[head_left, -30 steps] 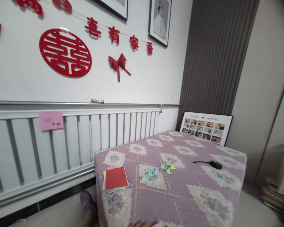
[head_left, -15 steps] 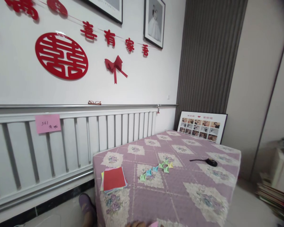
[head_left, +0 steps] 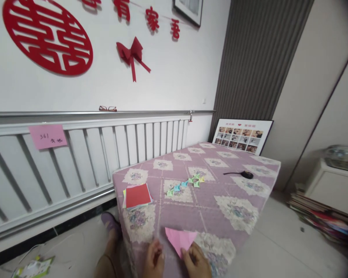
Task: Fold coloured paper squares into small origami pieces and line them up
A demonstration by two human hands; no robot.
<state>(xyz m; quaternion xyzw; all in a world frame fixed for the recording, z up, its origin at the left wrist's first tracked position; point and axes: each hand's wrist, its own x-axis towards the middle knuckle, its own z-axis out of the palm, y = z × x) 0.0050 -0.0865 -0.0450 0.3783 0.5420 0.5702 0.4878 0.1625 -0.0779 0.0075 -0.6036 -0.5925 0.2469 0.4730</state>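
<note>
Head view: one pink paper point(head_left: 179, 240), folded to a triangle, at the near end of the cloth-covered surface point(head_left: 176, 217); only its tip shows at the bottom edge half a second earlier, whereas most of it and both hands now stand in frame. Right hand point(head_left: 197, 262): thumb and fingers pinched on the paper's lower corner. Left hand point(head_left: 154, 260): fingers loosely curled, slightly parted, beside the paper, apart from it. Beyond: small folded papers point(head_left: 185, 184); left of these, red-topped sheets point(head_left: 137, 195), stacked.

Purple floral cloth-covered table point(head_left: 188, 214), red-topped paper stack point(head_left: 137, 195), small folded papers point(head_left: 185, 183), 1 black object point(head_left: 247, 175)
</note>
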